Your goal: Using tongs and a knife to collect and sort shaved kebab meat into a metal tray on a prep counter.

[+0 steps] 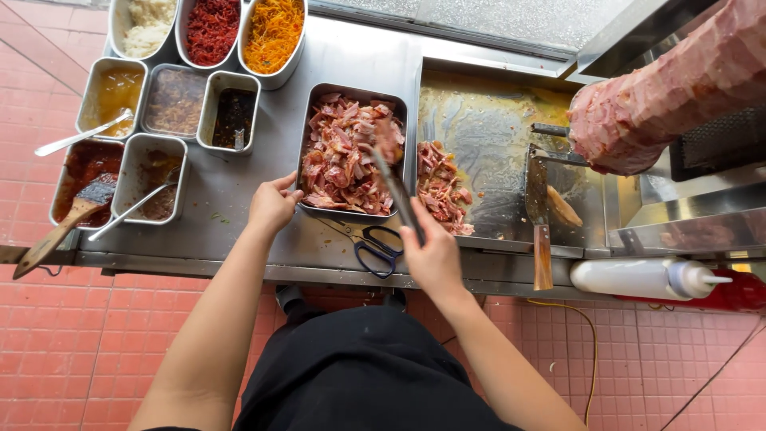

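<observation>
My right hand (432, 254) grips metal tongs (395, 185) that pinch a piece of sliced meat above a rectangular steel tray (307, 136). The tray is heaped with chopped pink and red meat (345, 156). My left hand (273, 203) rests on the tray's near left corner, fingers curled on its rim. A second pile of chopped meat (440, 185) lies just right of the tray on the greasy griddle (495, 136). Black-handled scissors (377, 246) lie on the counter between my hands.
Steel tubs of sauces and shredded toppings (171, 100) fill the counter's left, some with spoons. A big meat cone on a spit (662, 88) hangs at the right above a scraper (542, 219). A white squeeze bottle (646, 278) and a red one lie at the counter's right edge.
</observation>
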